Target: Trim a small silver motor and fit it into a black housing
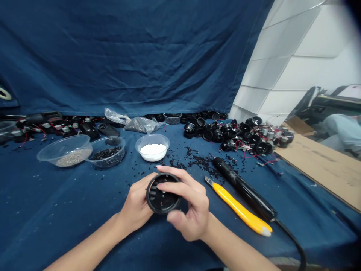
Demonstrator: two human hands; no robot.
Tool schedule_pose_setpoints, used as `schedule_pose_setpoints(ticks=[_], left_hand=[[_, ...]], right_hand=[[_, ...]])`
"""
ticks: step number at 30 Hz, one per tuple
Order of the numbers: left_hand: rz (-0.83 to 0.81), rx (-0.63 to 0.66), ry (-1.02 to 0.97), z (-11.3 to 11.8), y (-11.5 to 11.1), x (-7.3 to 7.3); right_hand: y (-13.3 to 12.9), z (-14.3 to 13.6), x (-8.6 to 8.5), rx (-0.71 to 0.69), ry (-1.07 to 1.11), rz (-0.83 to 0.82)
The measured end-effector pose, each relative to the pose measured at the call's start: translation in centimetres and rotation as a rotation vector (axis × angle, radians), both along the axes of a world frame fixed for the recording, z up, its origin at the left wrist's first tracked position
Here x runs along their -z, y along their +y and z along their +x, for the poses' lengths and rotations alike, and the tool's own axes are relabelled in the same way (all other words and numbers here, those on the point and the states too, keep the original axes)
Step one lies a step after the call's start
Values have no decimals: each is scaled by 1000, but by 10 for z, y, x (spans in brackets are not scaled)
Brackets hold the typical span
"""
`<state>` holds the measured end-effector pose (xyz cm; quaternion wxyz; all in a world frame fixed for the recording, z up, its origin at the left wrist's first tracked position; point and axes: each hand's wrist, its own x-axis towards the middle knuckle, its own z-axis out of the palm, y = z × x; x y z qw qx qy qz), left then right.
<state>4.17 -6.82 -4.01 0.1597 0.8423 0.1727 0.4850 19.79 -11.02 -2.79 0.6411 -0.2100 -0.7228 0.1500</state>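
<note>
My left hand (137, 201) is closed around the side of a round black plastic housing (150, 205), whose open end faces me. Ribs or slots and a few small pale spots show inside it. One finger of my right hand (193, 203) reaches into the opening, while another lies over the top rim. The right thumb is bent near the lower rim; whether it touches cannot be made out. To the right lie a yellow utility knife (239, 207) with its blade showing and a black stick-shaped corded tool (245, 188).
Behind my hands stand bowls of white bits (153, 152), black screws (107, 153) and pale small parts (72, 158). Black pellets (200, 162) are scattered on the blue cloth. Piles of black housings with wires (239, 135) and motor parts (59, 128) line the back. Cardboard (321, 165) lies right.
</note>
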Motion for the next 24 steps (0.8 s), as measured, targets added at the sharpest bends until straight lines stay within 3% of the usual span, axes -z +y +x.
schedule_pose_setpoints(ticks=[3,7,24], left_hand=[[-29,-37,36,0,1,0],[-77,-56,65,-1,2,2],[-172,-75,97,-4,3,6]], right_hand=[[-2,2,-4,-47,59,-193],[1,5,-6,-110,90,-324],[5,8,-10,-126,35,-328]])
